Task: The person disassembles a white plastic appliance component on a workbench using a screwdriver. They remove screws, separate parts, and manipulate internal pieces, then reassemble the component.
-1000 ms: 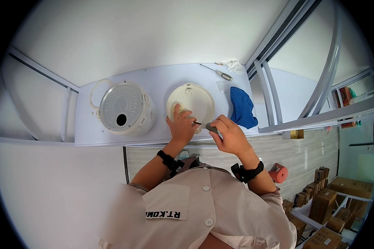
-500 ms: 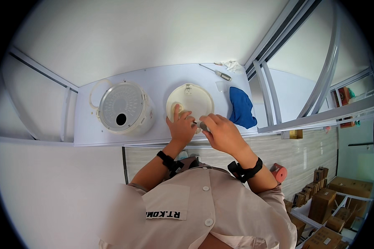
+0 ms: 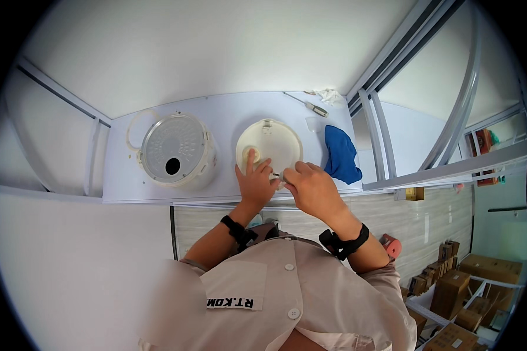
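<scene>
A round cream-white lid with a small metal fitting at its far rim lies before me on the table. My left hand rests on its near left part, fingers spread. Its index fingertip touches a small round cream piece inside the lid. At the lid's near right rim, my right hand is closed round a short grey-handled screwdriver. The dark shaft points left towards my left fingers; the tip is hard to make out. Left of the lid stands a white cooker-like pot with a perforated grey metal top.
Right of the lid lies a blue cloth. Another screwdriver and crumpled white tissue lie at the far right of the white table. A metal frame rises beside it. Cardboard boxes stand on the lower right.
My right hand has turned slightly at the screwdriver, its fingers now higher round the handle. My left hand stays on the lid. The whole view has shifted a little.
</scene>
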Action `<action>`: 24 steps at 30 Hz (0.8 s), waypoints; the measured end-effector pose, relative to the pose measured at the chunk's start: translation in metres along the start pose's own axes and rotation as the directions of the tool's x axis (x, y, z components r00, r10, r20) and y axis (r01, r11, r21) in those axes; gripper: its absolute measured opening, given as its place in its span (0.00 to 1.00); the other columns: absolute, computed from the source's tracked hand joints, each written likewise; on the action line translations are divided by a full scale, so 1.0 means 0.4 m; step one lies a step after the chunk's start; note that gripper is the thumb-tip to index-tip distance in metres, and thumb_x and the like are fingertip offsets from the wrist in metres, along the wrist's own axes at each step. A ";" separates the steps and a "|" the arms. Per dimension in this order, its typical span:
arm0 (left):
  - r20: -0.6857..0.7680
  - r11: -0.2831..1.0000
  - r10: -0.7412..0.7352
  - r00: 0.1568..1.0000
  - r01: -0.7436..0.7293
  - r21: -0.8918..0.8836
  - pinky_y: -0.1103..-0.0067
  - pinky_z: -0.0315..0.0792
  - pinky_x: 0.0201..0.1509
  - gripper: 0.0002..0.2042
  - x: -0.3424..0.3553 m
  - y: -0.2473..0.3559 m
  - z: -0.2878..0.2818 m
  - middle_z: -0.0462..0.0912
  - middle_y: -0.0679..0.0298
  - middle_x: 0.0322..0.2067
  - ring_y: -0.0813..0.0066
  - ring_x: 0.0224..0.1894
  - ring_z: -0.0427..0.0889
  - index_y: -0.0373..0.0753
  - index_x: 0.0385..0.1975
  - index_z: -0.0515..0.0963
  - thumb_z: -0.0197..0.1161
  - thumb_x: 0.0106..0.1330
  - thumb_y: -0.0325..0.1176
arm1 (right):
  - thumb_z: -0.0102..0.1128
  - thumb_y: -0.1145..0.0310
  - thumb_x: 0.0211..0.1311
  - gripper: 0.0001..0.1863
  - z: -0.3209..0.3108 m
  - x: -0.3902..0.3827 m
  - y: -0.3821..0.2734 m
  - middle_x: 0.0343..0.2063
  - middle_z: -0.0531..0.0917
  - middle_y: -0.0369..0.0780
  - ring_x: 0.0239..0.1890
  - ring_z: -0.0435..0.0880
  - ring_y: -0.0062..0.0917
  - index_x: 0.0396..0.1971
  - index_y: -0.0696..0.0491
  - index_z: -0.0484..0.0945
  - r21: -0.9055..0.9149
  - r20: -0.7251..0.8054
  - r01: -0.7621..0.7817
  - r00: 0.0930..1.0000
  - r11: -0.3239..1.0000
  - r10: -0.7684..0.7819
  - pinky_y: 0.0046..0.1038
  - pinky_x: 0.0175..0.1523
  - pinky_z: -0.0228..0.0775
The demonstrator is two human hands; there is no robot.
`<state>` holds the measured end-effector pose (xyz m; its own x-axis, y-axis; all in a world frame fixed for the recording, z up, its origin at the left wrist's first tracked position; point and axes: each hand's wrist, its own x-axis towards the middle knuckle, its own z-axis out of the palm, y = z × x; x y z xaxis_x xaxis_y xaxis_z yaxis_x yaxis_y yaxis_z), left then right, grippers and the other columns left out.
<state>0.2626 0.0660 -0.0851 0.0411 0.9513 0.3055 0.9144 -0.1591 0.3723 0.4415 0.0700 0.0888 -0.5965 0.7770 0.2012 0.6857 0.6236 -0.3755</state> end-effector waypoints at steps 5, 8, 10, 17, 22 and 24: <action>-0.025 0.999 0.043 0.999 -0.044 -0.004 0.33 0.53 0.67 0.14 -0.003 -0.015 0.008 0.87 0.73 0.59 0.54 0.82 0.56 0.44 0.33 0.87 0.78 0.55 0.46 | 0.68 0.74 0.58 0.15 0.000 0.000 0.020 0.32 0.77 0.42 0.36 0.84 0.41 0.47 0.50 0.82 -0.037 -0.042 0.193 0.980 0.980 -0.195 0.41 0.40 0.79; -0.003 0.999 0.006 1.000 -0.006 -0.044 0.32 0.53 0.67 0.14 -0.001 -0.004 -0.004 0.87 0.73 0.59 0.54 0.82 0.56 0.44 0.34 0.87 0.79 0.54 0.46 | 0.68 0.73 0.59 0.17 -0.020 0.004 -0.004 0.33 0.78 0.43 0.35 0.84 0.41 0.50 0.51 0.82 -0.019 -0.082 0.065 0.994 0.998 -0.066 0.41 0.39 0.79; -0.023 1.000 0.008 1.000 -0.009 -0.024 0.32 0.53 0.67 0.14 -0.004 -0.012 0.011 0.86 0.73 0.59 0.55 0.82 0.56 0.45 0.34 0.88 0.79 0.54 0.45 | 0.69 0.75 0.60 0.19 -0.035 0.005 -0.042 0.37 0.79 0.45 0.37 0.84 0.42 0.52 0.52 0.80 -0.051 0.041 -0.221 0.974 0.974 0.223 0.41 0.40 0.79; 0.013 0.998 0.009 1.000 -0.008 -0.055 0.31 0.51 0.69 0.14 0.001 -0.009 -0.001 0.86 0.73 0.59 0.54 0.82 0.56 0.44 0.32 0.88 0.79 0.54 0.45 | 0.69 0.72 0.60 0.19 -0.002 -0.006 -0.015 0.40 0.80 0.46 0.38 0.84 0.43 0.51 0.55 0.77 -0.061 -0.068 0.027 0.997 0.998 -0.031 0.40 0.42 0.79; 0.047 0.997 0.017 0.999 -0.013 -0.078 0.31 0.50 0.70 0.14 0.005 -0.017 -0.010 0.86 0.72 0.61 0.53 0.82 0.55 0.43 0.33 0.88 0.78 0.54 0.44 | 0.68 0.73 0.60 0.18 -0.012 0.003 -0.013 0.39 0.79 0.46 0.40 0.83 0.44 0.51 0.55 0.78 -0.008 -0.126 0.103 0.987 0.995 -0.103 0.40 0.43 0.79; 0.066 0.996 0.014 0.998 -0.009 -0.084 0.32 0.49 0.70 0.14 0.006 -0.016 -0.015 0.86 0.72 0.61 0.53 0.82 0.54 0.43 0.34 0.88 0.77 0.55 0.45 | 0.67 0.76 0.58 0.20 -0.027 0.012 -0.037 0.39 0.80 0.46 0.41 0.83 0.45 0.51 0.55 0.77 -0.012 -0.006 -0.129 0.992 0.992 0.129 0.42 0.44 0.79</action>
<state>0.2545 0.0678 -0.0815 0.0804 0.9642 0.2525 0.8770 -0.1889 0.4419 0.4331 0.0656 0.1050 -0.5004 0.8515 0.1568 0.7617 0.5190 -0.3878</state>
